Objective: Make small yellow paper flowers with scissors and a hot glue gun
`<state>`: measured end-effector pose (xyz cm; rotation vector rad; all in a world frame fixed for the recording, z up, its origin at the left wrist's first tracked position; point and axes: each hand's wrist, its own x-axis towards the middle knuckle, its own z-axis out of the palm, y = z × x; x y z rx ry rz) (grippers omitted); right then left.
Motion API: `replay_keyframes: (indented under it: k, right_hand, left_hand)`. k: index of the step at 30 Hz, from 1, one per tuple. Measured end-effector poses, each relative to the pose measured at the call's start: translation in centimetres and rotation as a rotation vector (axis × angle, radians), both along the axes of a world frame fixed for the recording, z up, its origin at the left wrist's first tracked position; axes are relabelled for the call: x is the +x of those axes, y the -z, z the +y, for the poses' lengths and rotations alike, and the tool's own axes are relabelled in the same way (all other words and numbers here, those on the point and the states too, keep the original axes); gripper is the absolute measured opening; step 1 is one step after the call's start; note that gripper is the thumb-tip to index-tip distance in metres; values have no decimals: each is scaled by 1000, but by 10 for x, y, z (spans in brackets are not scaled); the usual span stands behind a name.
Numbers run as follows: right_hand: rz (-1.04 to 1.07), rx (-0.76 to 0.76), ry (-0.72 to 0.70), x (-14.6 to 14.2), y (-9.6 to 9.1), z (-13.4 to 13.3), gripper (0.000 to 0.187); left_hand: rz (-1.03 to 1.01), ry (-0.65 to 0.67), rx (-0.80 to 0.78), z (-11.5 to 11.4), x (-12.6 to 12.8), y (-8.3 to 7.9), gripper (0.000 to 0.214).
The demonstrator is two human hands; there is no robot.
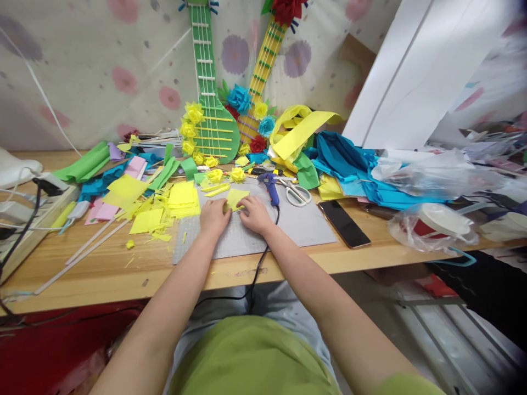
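Observation:
A small square of yellow crepe paper [237,197] lies between my hands, over the grey cutting mat [304,227]. My left hand [214,219] has its fingers curled at the paper's left edge. On the opposite edge, my right hand [256,215] pinches it between thumb and fingers. Just right of my right hand rests a blue glue gun [270,189], its black cord running down over the table edge. White-handled scissors [298,195] lie beside it. Left of my left hand is a stack of yellow paper squares [183,199]. Two yellow paper roses [214,175] sit behind the hands.
A green paper-covered lute-like instrument [216,129] and a yellow one [263,63] lean against the back sheet. Blue crepe paper [349,159] is heaped at right. A phone [344,223] and a bagged cup [432,226] stand near the front edge. Thin sticks [82,258] lie at left.

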<state>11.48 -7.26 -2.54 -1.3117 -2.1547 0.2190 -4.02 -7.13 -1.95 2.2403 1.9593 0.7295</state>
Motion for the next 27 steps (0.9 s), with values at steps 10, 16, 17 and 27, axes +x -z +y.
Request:
replay_keyframes:
  k: [10,16,17,27]
  right_hand:
    - [-33,-4,13,0,2,2,31]
    - [32,46,19,4,3,3,34]
    - [37,53,11,4,3,3,33]
    - [-16,10,-107,1,-2,-4,28]
  left_hand:
    - [-55,163,44,-7,-1,-4,37]
    - [-76,319,-67,-6,-11,-1,56]
    - [-73,311,-78,-6,-12,-1,55]
    - [-20,213,-56,-7,-7,0,36]
